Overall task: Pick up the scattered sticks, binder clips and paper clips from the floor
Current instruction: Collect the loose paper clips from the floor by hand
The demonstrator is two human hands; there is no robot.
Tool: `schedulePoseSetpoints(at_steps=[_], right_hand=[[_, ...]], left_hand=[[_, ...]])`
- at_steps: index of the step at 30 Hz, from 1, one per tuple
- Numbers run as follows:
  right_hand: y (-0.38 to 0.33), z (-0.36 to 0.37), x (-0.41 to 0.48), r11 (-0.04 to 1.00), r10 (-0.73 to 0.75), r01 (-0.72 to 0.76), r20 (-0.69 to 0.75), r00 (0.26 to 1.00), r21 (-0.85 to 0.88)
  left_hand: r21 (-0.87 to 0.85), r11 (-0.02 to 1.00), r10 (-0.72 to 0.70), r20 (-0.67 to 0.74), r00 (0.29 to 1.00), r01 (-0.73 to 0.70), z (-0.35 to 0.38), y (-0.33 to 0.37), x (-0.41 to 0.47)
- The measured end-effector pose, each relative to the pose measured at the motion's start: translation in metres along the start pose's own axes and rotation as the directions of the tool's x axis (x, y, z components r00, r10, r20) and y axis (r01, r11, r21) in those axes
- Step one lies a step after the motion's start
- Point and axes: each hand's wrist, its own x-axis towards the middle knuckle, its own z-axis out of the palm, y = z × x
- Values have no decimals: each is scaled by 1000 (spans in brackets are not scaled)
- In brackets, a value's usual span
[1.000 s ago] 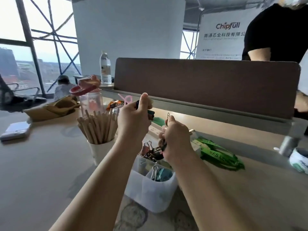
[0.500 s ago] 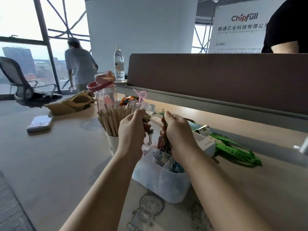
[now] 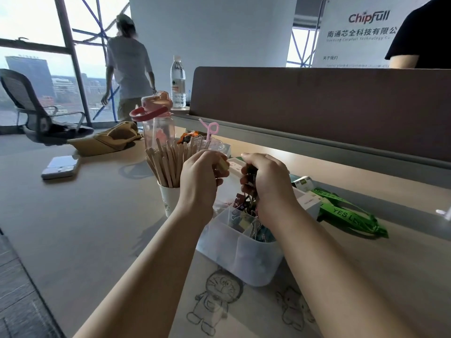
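Note:
Both hands hover over a translucent white organizer box [image 3: 246,259] on the desk. My right hand [image 3: 268,181] is shut on a bunch of dark binder clips [image 3: 250,174], with more clips [image 3: 244,206] dangling down into the box. My left hand [image 3: 200,179] is closed around a small yellowish clip [image 3: 223,164]. Binder clips and paper clips [image 3: 258,230] lie in the box's compartments. Just left of my left hand, a white paper cup [image 3: 169,200] holds several wooden sticks [image 3: 166,162] upright.
A pink-lidded bottle [image 3: 157,123], a pink straw cup [image 3: 211,140] and a water bottle [image 3: 177,81] stand behind. A green lanyard [image 3: 346,213], small boxes [image 3: 307,201], a phone [image 3: 61,167] and a tan cap [image 3: 109,140] lie around. A brown divider [image 3: 317,106] runs across. One person stands by the window.
Both hands have dropped lower toward the box and drawn closer together. The view has turned left and down, and the person at the window has come into fuller view.

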Motion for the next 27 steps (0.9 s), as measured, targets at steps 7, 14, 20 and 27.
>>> schedulePoseSetpoints(at_steps=[7, 14, 20, 27], right_hand=[[-3, 1, -4, 1000, -12, 12, 83, 996, -4], [-12, -4, -5, 1000, -26, 24, 101, 995, 19], [-15, -6, -5, 1000, -5, 3, 82, 997, 21], [-16, -4, -3, 995, 0, 9, 91, 996, -102]], left_hand=[[-56, 998, -26, 17, 1000, 26, -1, -1, 2], [-56, 998, -4, 4, 1000, 4, 0, 2, -1], [-13, 1000, -1, -12, 1000, 1, 1, 2, -1], [-31, 999, 10, -30, 999, -11, 0, 1, 0]])
